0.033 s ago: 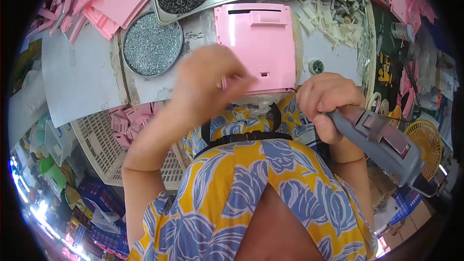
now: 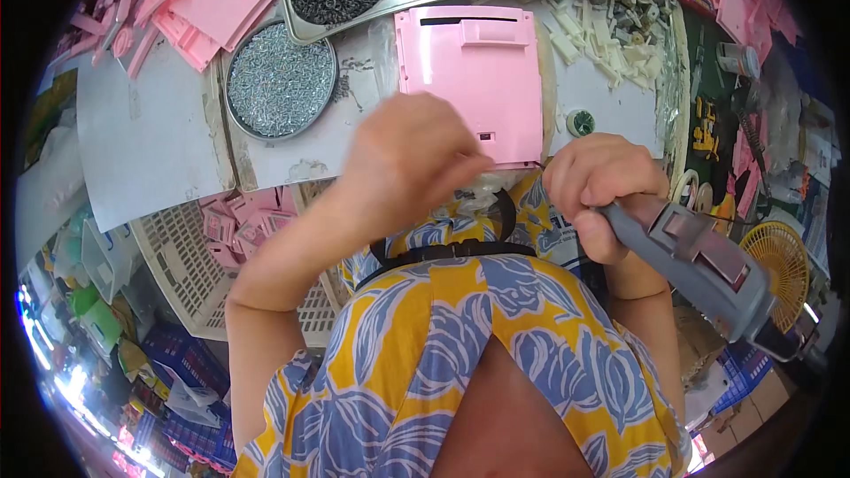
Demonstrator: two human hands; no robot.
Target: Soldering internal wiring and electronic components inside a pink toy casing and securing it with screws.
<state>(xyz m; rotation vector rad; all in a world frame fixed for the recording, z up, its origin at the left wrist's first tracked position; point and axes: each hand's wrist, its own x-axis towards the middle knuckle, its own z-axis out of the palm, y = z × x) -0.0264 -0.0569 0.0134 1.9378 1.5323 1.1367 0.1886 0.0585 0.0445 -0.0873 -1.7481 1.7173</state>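
Observation:
A pink plastic panel [image 2: 491,93] lies in front of me, with a slot near its far edge and a small square hole near its near edge. My left hand [image 2: 416,146] hangs over the panel's near left corner, slightly blurred, thumb and fingers pinched together. Whatever may be between those fingertips is too small to make out. At the near right corner, my right hand [image 2: 602,181] is wrapped around a grey electric screwdriver [image 2: 699,261]. Its thin dark bit points left at the panel's corner, and its body slants down to the right.
A round tray of small silver screws [image 2: 282,84] stands left of the panel. Beyond it, a steel tray [image 2: 425,0] holds black springs. White plastic pieces [image 2: 602,40] and a small green round thing [image 2: 580,122] lie right. Below left sits a basket [image 2: 177,274] with pink parts.
My left hand has shifted a little to the right and toward me along the panel's near edge. The right hand and the screwdriver stay in place.

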